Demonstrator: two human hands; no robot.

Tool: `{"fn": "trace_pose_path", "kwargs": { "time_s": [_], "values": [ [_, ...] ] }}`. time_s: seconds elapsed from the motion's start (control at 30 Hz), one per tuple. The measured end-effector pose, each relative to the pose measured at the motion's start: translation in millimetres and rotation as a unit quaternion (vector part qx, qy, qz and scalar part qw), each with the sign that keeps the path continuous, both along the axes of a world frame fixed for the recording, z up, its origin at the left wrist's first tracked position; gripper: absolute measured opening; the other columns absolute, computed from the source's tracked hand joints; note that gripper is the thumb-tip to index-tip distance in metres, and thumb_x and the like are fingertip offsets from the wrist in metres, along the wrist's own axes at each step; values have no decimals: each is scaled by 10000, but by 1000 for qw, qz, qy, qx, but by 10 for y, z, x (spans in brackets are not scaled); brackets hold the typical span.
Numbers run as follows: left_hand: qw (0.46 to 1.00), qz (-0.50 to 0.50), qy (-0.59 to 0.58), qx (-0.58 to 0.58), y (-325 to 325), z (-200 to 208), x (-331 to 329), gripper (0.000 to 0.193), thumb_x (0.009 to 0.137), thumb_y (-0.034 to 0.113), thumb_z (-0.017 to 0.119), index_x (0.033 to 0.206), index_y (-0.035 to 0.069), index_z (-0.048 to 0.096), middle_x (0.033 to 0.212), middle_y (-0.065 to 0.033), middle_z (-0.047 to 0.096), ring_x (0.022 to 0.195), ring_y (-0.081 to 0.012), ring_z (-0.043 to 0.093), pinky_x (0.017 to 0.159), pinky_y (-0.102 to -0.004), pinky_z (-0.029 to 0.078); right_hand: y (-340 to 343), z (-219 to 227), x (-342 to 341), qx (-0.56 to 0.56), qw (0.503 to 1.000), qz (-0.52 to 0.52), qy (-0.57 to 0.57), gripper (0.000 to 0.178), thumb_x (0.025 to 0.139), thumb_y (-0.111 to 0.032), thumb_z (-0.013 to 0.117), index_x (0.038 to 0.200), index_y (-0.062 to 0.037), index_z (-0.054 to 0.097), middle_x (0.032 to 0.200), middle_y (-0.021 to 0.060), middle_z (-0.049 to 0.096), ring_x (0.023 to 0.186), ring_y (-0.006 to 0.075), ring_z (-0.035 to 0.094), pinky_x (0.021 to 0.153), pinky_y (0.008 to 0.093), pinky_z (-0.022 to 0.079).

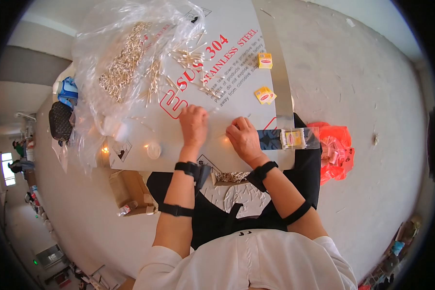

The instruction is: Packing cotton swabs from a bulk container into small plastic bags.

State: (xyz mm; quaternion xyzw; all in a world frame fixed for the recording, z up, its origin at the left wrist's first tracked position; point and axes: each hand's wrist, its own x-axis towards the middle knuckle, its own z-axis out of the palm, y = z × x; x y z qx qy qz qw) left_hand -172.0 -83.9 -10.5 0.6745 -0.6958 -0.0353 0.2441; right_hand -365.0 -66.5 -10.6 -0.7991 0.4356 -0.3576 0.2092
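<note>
Grey concrete floor spreads around a steel table whose sheet wears a white protective film with red lettering; a person sits at its near edge, both forearms coming up from below. Across the far left of the sheet sprawls a clear plastic bag full of pale cotton swabs, with more spilling loose toward the middle; a few stray swabs lie just ahead of the knuckles, their long axes mostly slanting away to the upper right. On the film, the left hand rests palm down, fingers curled close together over the surface; whether it pinches a swab I cannot tell. Beside it, the right hand lies knuckles up, fingers bent and narrow, apparently gripping nothing large. Just to its right, touching the table edge, lies a packed swab bundle in a clear sleeve on a dark strip; the right hand is plainly the nearer. Two small yellow boxes sit further up the sheet; an orange bag lies on the floor beyond.
</note>
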Motion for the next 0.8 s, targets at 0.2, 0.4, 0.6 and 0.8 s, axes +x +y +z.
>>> {"fn": "trace_pose_path", "kwargs": {
  "time_s": [0.2, 0.4, 0.6, 0.8],
  "values": [
    [992, -105, 68, 7, -138, 200, -158, 244, 689, 48, 734, 903, 112, 637, 969, -47, 584, 994, -294, 521, 811, -443, 419, 222, 37, -246, 6, 1000, -10, -14, 124, 738, -62, 679, 824, -53, 589, 902, 96, 534, 841, 294, 553, 734, 390, 489],
    [997, -74, -5, -30, -769, 311, 227, 377, 646, 37, 782, 988, 158, 681, 1039, -49, 570, 1043, -276, 513, 857, -428, 440, 194, 77, -246, 21, 1000, -1, -15, 136, 753, -53, 675, 860, -51, 591, 918, 97, 545, 851, 297, 562, 753, 389, 494],
    [991, -133, -8, -22, -740, 128, 165, 233, 614, 56, 806, 778, 140, 664, 945, -4, 554, 999, -269, 497, 844, -425, 420, 184, 91, -232, 23, 999, -12, -22, 119, 761, -50, 690, 830, -61, 595, 898, 83, 558, 843, 288, 578, 726, 385, 499],
    [990, -105, 55, 80, -97, 151, -258, 158, 665, 156, 785, 722, 143, 638, 908, -5, 553, 1034, -248, 487, 878, -454, 366, 194, 65, -248, 35, 999, -15, -11, 116, 766, -73, 694, 839, -64, 605, 914, 86, 569, 850, 291, 582, 732, 382, 498]
  ]
}}
